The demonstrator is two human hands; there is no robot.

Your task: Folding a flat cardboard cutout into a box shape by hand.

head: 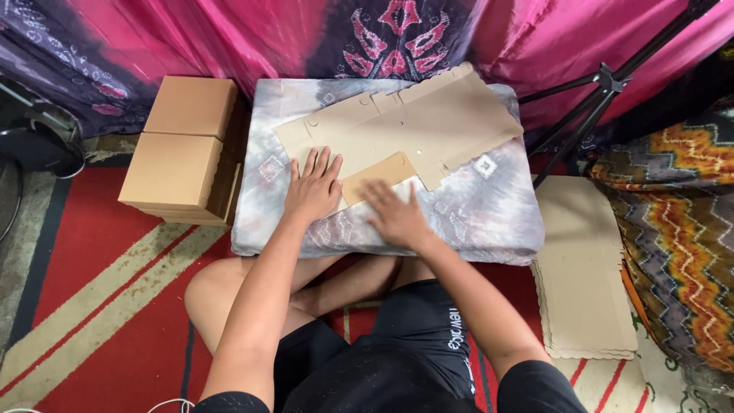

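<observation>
Pressing flat and open, left hand (312, 188) and blurred right hand (395, 214) half-hide the cardboard blank's (405, 126) near flap.

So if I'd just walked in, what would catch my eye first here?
Probably the flat cardboard cutout lying on a grey tie-dye cushion in the middle, with the person's left hand and right hand pressed flat on its near edge. Behind it hangs a vivid pink and purple cloth. Folded brown boxes sit to the left of the cushion, and a stack of flat cardboard sheets lies on the right.
</observation>
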